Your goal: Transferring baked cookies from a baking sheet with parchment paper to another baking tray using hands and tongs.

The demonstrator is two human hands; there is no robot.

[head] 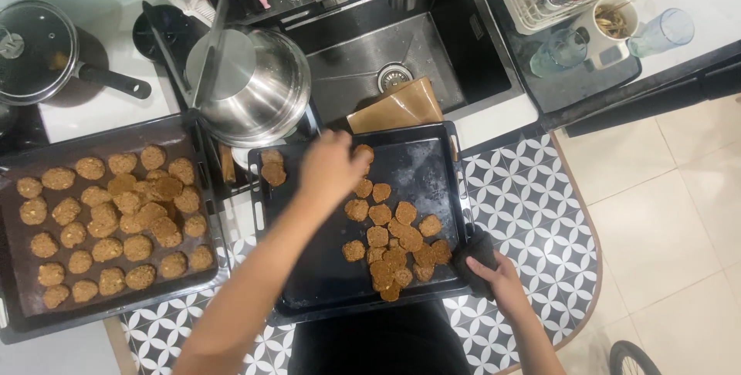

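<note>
A dark rectangular baking tray (pixel 324 267) is held out over the patterned tile floor (pixel 532 205), its far edge near the black sink (pixel 386 59). Round brown biscuits (pixel 394 244) have slid into a heap toward its right side. On the tabletop to the left lies a second dark tray (pixel 15 298) covered with similar biscuits in loose rows, beside a steel mixing bowl (pixel 262 89). The right hand (pixel 498 278) is clamped on the first tray's right rim through a dark cloth (pixel 472 251). The left hand (pixel 332 165) reaches over the far edge, fingers curled at a biscuit there; whether it grips one I cannot tell.
</note>
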